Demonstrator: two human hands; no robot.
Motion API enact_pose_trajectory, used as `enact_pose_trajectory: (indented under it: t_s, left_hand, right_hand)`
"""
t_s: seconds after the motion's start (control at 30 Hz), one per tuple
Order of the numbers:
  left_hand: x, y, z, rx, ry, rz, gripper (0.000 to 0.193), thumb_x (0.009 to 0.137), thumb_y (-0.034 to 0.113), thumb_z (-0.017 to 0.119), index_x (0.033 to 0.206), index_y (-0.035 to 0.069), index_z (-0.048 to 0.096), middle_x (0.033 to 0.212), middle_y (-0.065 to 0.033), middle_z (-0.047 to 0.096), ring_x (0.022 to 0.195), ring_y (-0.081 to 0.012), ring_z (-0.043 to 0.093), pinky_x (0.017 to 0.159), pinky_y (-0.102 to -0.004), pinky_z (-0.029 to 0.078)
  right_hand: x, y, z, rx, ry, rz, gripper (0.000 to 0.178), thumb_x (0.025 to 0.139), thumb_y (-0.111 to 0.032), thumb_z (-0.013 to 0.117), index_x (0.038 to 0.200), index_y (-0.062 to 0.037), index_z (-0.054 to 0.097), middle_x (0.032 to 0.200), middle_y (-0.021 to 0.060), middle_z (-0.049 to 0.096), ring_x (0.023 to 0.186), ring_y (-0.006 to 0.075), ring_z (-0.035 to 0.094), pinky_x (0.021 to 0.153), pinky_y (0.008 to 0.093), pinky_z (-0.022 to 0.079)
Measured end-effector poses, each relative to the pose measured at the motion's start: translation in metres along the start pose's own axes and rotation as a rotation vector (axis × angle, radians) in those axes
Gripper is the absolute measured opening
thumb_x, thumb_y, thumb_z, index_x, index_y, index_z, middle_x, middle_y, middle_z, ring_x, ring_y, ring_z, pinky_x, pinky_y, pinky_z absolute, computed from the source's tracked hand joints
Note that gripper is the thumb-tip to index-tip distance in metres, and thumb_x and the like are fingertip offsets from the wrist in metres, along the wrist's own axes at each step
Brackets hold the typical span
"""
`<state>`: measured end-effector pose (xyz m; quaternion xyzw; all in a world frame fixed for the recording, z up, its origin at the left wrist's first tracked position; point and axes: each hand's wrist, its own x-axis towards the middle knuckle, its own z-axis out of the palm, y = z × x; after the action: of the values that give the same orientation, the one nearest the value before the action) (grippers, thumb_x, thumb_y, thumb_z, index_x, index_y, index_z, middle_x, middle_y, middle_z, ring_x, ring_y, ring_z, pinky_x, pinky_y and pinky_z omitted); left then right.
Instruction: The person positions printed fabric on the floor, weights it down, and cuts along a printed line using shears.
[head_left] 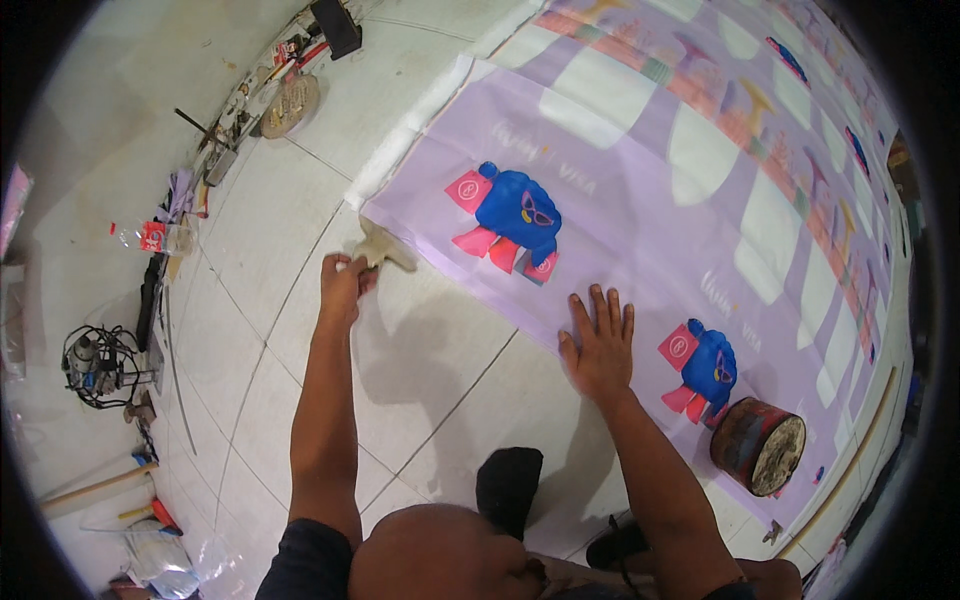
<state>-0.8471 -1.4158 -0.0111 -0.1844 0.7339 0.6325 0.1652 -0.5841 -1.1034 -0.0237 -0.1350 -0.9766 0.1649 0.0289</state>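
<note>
Nearby, black-covered foot [508, 490]: on the white tiled floor [270, 280], apart from the sheet.
Rusty brown round tin [735, 440]: on the lilac printed sheet [620, 230], near its right end — probably useful weight there.
Right hand [600, 355]: fingers spread, palm down on the sheet's near edge, gripping nothing; light, even pressure should prevent creases.
Left hand [346, 285]: fingers closed, pinching a pale beige flat tool [387, 250] (perhaps a scraper) at the sheet's left corner — whether they touch, I cannot tell; a low, steady angle would likely spare the edge.
White strip [405, 138]: along the sheet's left side; best kept straight.
Brown round disc [290, 107]: farther off, near the wall.
</note>
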Motion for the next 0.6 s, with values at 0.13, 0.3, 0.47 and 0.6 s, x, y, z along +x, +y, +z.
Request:
enact_pose_trajectory:
  t_s: [0.13, 0.3, 0.47, 0.6]
  left_hand:
    - [-0.058, -0.04, -0.016, -0.033, -0.109, -0.032, 0.029, 0.088, 0.007, 0.064, 0.101, 0.009, 0.038, 0.082, -0.0136, 0.061, 0.065, -0.0189, 0.06, 0.059, -0.0305, 0.047]
    - [-0.154, -0.069, 0.045, -0.037, -0.272, -0.158, 0.028, 0.089, 0.009, 0.066, 0.1, 0.009, 0.041, 0.084, -0.0094, 0.059, 0.073, -0.0173, 0.062, 0.065, -0.0313, 0.051]
    - [-0.17, -0.067, 0.084, -0.091, -0.275, -0.224, 0.029, 0.089, 0.012, 0.066, 0.096, 0.007, 0.038, 0.089, -0.0125, 0.058, 0.08, -0.0214, 0.064, 0.072, -0.0345, 0.053]
    - [-0.162, -0.068, 0.102, -0.181, -0.183, -0.206, 0.03, 0.088, 0.011, 0.067, 0.094, 0.008, 0.037, 0.087, -0.0136, 0.058, 0.075, -0.0213, 0.063, 0.073, -0.0342, 0.053]
  right_hand:
    - [0.001, -0.001, -0.001, -0.006, 0.037, -0.019, 0.054, 0.09, -0.035, 0.055, 0.14, -0.0133, 0.049, 0.15, 0.017, 0.036, 0.143, 0.0381, 0.026, 0.116, 0.0591, 0.014]
    - [0.001, 0.002, 0.0, -0.014, 0.032, -0.019, 0.054, 0.09, -0.036, 0.055, 0.139, -0.0128, 0.049, 0.15, 0.0172, 0.036, 0.142, 0.0386, 0.026, 0.115, 0.0594, 0.015]
    - [0.001, -0.001, -0.002, -0.027, 0.006, -0.011, 0.055, 0.091, -0.037, 0.054, 0.14, -0.0138, 0.048, 0.151, 0.0166, 0.035, 0.143, 0.0384, 0.025, 0.116, 0.059, 0.014]
    - [0.0, 0.0, -0.001, -0.023, 0.019, -0.014, 0.055, 0.091, -0.037, 0.054, 0.141, -0.0144, 0.048, 0.151, 0.0163, 0.035, 0.144, 0.038, 0.024, 0.116, 0.0585, 0.013]
